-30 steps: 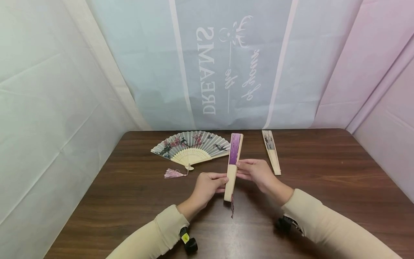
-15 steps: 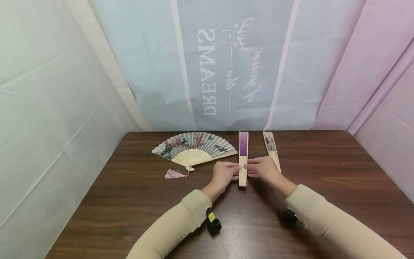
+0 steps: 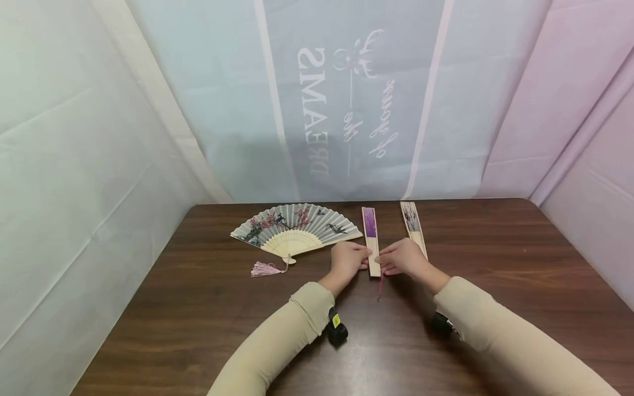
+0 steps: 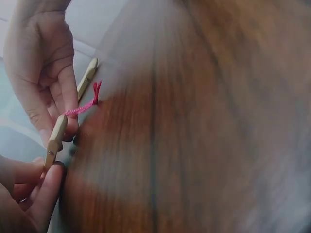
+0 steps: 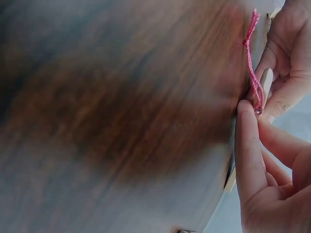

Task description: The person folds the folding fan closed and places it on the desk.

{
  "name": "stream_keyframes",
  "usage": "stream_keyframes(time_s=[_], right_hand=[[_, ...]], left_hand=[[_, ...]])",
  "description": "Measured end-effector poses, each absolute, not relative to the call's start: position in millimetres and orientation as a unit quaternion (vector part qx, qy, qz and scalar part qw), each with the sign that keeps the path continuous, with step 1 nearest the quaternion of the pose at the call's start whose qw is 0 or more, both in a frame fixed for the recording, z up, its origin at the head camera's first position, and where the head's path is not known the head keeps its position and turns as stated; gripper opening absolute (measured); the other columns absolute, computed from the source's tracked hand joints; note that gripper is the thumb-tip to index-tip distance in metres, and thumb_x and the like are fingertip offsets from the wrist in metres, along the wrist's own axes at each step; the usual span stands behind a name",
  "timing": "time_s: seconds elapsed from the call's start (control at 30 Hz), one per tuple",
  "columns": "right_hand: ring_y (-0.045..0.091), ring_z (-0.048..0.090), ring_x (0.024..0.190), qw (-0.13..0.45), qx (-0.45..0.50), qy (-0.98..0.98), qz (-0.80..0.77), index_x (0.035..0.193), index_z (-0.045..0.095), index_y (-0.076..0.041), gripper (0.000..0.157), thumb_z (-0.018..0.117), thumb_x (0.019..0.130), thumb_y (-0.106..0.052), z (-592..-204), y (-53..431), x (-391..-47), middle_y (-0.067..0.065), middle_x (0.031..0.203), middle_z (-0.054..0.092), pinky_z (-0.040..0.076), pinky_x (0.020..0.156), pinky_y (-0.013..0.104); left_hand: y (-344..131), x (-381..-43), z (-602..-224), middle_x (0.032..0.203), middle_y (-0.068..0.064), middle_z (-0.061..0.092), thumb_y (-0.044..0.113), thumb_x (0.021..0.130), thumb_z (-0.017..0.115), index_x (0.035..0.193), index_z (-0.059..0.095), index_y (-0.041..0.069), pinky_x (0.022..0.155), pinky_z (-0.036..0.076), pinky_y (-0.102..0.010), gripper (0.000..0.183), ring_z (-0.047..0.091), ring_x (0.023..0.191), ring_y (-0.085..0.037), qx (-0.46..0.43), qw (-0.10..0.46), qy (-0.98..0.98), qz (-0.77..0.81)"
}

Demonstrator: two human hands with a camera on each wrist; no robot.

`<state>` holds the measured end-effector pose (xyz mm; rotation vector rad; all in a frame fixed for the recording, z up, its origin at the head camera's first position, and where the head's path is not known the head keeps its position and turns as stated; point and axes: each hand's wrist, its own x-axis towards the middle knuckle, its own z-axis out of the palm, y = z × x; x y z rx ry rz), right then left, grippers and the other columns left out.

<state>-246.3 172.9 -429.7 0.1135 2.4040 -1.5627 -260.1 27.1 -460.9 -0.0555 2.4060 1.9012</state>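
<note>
A folded hand fan [image 3: 369, 225] with purple cloth and pale wooden ribs lies low over the table, its handle end towards me. My left hand [image 3: 346, 259] pinches its left edge with thumb and fingers. On the opposite edge, the fingertips of my right hand [image 3: 405, 258] grip the handle part. A pink cord [image 5: 250, 53] hangs from the rivet end, seen closely in both wrist views. Left of the hands, a spread fan [image 3: 292, 220] with blossoms and birds lies flat, its pink tassel [image 3: 266, 269] beside it.
Another folded fan [image 3: 412, 219], grey with dark markings, lies at the back right, partly hidden by the right hand. The brown wooden table [image 3: 500, 264] ends at a pale blue printed backdrop [image 3: 238, 137]. White cloth walls [image 3: 74, 165] stand at the sides.
The purple fan has come down from a raised, tilted pose to low over the table, farther from me and slightly right. My left hand has moved right and forward with it.
</note>
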Motion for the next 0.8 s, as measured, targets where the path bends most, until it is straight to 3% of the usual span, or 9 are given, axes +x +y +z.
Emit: stream_keyframes(time_s=[0.27,0.53,0.63,0.8], right_hand=[[0.010,0.067,0.055,0.127,0.025,0.853,-0.506,0.101,0.069,0.017,0.024,0.072,0.086,-0.001,-430,174,-250,0.011,0.066,0.072,0.064,0.057,0.028],[0.012,0.069,0.061,0.108,0.012,0.863,-0.493,0.100,0.071,0.015,0.023,0.070,0.088,-0.004,-428,180,-250,0.019,0.077,0.075,0.065,0.061,0.029],[0.016,0.073,0.069,0.088,-0.003,0.847,-0.524,0.107,0.068,0.017,0.026,0.066,0.093,-0.005,-424,181,-246,0.027,0.092,0.074,0.066,0.068,0.030],[0.021,0.075,0.087,0.110,-0.015,0.783,-0.612,0.121,0.058,0.020,0.036,0.060,0.097,-0.007,-414,170,-236,0.034,0.113,0.067,0.064,0.085,0.035]], left_hand=[[28,-258,-454,0.066,-0.015,0.073,0.005,0.088,0.073,0.085,0.078,-0.004,0.045,0.056,-0.016,0.010,0.053,0.045,-0.002,0.011,0.027,0.840,0.541],[19,-259,-452,0.070,-0.017,0.074,0.004,0.087,0.073,0.092,0.077,-0.006,0.047,0.059,-0.019,0.012,0.058,0.048,-0.004,0.025,0.024,0.830,0.557],[-6,-259,-445,0.079,-0.021,0.075,0.004,0.087,0.072,0.102,0.074,-0.007,0.054,0.062,-0.022,0.018,0.066,0.056,-0.011,0.018,0.007,0.807,0.591],[-69,-268,-428,0.103,-0.021,0.075,0.009,0.088,0.072,0.114,0.071,-0.003,0.070,0.064,-0.025,0.029,0.074,0.082,-0.025,-0.026,-0.085,0.807,0.584]])
